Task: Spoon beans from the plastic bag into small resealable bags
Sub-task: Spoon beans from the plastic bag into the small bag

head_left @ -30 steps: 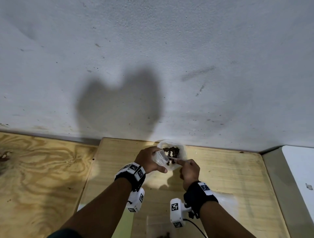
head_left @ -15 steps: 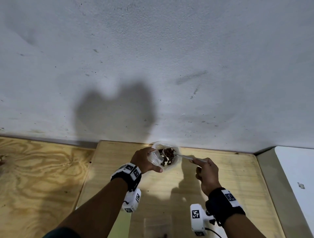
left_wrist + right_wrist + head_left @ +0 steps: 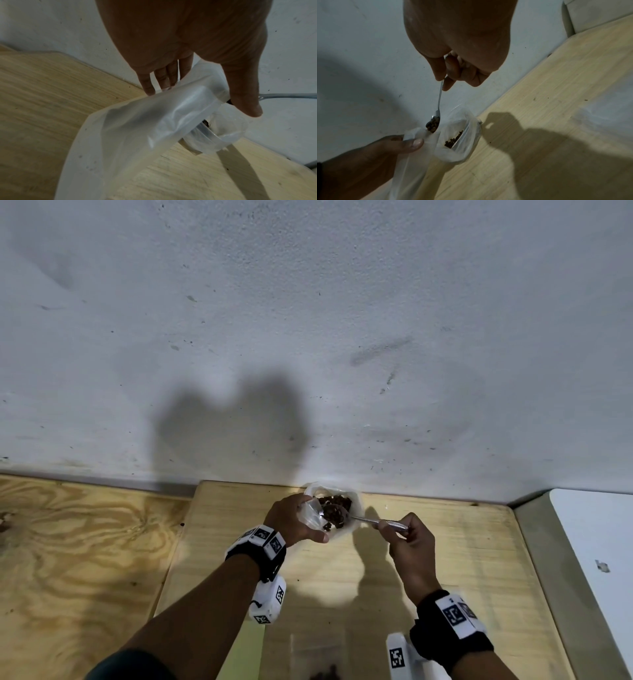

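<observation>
A clear plastic bag (image 3: 354,503) with brown beans (image 3: 342,501) stands on the wooden table (image 3: 462,559) against the wall. My left hand (image 3: 308,525) grips a small resealable bag (image 3: 310,513) just left of it, mouth held wide; the left wrist view shows the thumb (image 3: 243,101) on this small bag (image 3: 163,115). My right hand (image 3: 394,529) pinches the handle of a metal spoon (image 3: 373,520). The spoon's bowl (image 3: 434,123) carries beans and its tip is at the small bag's mouth (image 3: 414,135). More beans lie in the plastic bag (image 3: 458,142).
A grey wall (image 3: 308,337) rises directly behind the bags. Another small bag with beans (image 3: 318,655) lies at the table's near edge, beside a pale green strip (image 3: 243,652). A white surface (image 3: 599,559) adjoins on the right, plywood (image 3: 85,542) on the left.
My right hand has swung out to the right and brought the spoon up out of the plastic bag, loaded with beans, to the small bag's mouth. The left hand has kept its hold.
</observation>
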